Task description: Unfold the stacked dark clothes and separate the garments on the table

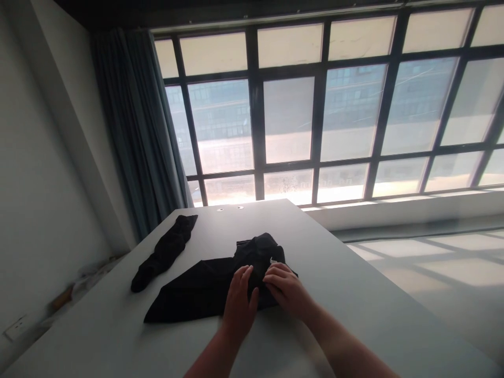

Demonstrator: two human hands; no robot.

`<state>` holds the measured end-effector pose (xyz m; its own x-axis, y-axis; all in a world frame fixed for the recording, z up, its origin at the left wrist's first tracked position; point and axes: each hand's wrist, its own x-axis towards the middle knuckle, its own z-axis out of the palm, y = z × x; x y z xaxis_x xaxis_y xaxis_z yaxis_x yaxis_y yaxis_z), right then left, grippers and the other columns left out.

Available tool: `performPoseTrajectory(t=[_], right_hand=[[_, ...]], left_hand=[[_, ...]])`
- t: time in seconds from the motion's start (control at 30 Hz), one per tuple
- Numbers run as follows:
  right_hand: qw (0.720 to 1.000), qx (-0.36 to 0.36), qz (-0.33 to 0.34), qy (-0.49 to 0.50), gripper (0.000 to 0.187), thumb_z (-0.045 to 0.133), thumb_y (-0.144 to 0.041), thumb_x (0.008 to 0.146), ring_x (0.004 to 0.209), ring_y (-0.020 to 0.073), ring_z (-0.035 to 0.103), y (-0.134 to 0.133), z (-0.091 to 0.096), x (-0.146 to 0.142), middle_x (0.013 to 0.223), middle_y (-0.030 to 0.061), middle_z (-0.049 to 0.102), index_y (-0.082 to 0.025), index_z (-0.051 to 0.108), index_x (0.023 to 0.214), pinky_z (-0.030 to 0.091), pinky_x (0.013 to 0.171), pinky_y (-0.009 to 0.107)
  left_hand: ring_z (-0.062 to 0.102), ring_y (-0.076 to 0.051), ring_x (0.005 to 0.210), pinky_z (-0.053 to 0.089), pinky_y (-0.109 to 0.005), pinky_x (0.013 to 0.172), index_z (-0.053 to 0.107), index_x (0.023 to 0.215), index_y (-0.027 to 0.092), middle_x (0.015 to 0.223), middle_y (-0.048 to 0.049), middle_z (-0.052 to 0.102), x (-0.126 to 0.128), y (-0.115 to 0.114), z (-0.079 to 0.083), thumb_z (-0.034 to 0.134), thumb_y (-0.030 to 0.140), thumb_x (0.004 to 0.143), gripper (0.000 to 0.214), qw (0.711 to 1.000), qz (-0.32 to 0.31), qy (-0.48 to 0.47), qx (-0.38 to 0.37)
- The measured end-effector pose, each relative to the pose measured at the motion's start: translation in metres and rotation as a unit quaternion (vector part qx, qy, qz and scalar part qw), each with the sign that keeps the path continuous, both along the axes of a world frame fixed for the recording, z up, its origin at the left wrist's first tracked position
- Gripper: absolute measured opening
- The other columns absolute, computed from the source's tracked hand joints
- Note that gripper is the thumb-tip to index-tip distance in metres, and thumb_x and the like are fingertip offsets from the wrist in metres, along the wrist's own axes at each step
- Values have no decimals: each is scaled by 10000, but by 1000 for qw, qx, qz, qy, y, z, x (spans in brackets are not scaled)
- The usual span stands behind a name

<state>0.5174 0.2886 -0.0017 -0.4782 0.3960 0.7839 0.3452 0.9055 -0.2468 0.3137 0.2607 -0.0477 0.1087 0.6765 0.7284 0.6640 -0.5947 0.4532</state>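
Observation:
A black garment (197,289) lies on the white table in front of me. Its left part spreads flat, while the right part is bunched into a raised heap with a small white tag or cord end (272,260). My left hand (241,302) rests at the near side of the heap, its thumb and fingers apart. On the heap's right side, my right hand (286,286) has its bent fingers pressed together at the cloth, beside the white bit. Fabric under the right fingertips is hidden.
A second black cloth piece (165,252), crumpled lengthwise, lies along the left edge of the white table (331,315). Two small round fittings (240,208) sit at the far end. Beyond stand a blue-grey curtain (134,121) and large windows (289,121). A wall socket (16,328) is at lower left.

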Motion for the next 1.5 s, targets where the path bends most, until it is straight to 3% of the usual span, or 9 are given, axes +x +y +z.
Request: performPoseTrajectory(t=[0.2, 0.37, 0.57, 0.77, 0.97, 1.1, 1.3, 1.4, 1.5], right_hand=[[996, -33, 68, -44, 147, 527, -160, 1020, 987, 182, 538, -12, 4, -4, 1026, 54, 616, -215, 661, 993, 454, 926, 315], [999, -13, -37, -9, 263, 508, -53, 779, 1040, 221, 514, -7, -1, 0, 1059, 67, 594, -188, 610, 980, 436, 941, 353], [988, -17, -98, 120, 330, 465, -61, 800, 1067, 210, 547, -7, -1, 2, 1126, 72, 608, -189, 588, 1079, 462, 949, 337], [979, -98, -79, 163, 309, 487, -93, 855, 1009, 173, 624, -9, -3, -1, 1097, 57, 643, -198, 666, 1084, 505, 894, 274], [977, -191, 39, 86, 148, 536, -175, 961, 945, 156, 650, -10, -1, -3, 1005, 42, 680, -197, 680, 990, 505, 872, 253], [986, -160, 16, 52, 126, 518, -193, 972, 871, 159, 597, -13, -3, -4, 913, 49, 641, -180, 630, 916, 470, 814, 263], [994, -100, -39, 11, 156, 624, -257, 928, 891, 188, 536, -9, -11, -5, 802, 35, 595, -177, 566, 808, 427, 861, 300], [995, -99, -16, -13, 276, 657, -360, 951, 869, 183, 528, -10, -12, -8, 752, 27, 589, -177, 559, 768, 415, 896, 311], [992, -110, 46, -39, 463, 628, -478, 982, 750, 157, 493, -14, -10, -13, 659, 14, 542, -174, 477, 666, 423, 885, 310]], left_hand=[[631, -257, 1205, 541, -444, 1039, 729, 1121, 257, 1310, -90, 656, -15, 7, 5, 534, 135, 968, 276, 1000, -21, 21, 0], [655, -216, 1049, 527, -385, 953, 635, 949, 219, 1064, -65, 722, -11, 2, 17, 449, 157, 1029, 211, 995, -102, -15, -11], [641, -219, 1066, 493, -385, 943, 579, 952, 220, 1083, -61, 722, -9, -8, 24, 406, 150, 1014, 196, 992, -126, -4, -17], [653, -237, 978, 481, -418, 908, 599, 876, 212, 989, -56, 716, -17, -10, 33, 398, 117, 854, 224, 996, -69, 53, -18], [667, -234, 884, 508, -407, 857, 613, 829, 219, 922, -80, 709, -35, 4, 32, 345, 245, 991, 315, 997, 23, 14, -68], [668, -233, 882, 515, -386, 846, 642, 836, 214, 913, -84, 704, -40, 11, 26, 360, 328, 1041, 367, 996, 51, 6, -78], [664, -245, 898, 516, -382, 835, 628, 705, 206, 930, -79, 692, -32, 7, 18, 554, 265, 955, 268, 980, 28, 139, -143], [665, -281, 987, 538, -426, 895, 672, 884, 203, 1037, -93, 694, -29, 6, 12, 642, 248, 884, 54, 986, 61, 120, -102], [607, -320, 1258, 512, -503, 1052, 640, 1292, 223, 1364, -128, 634, -27, 9, 3, 620, 258, 906, 389, 996, 60, 61, -36]])
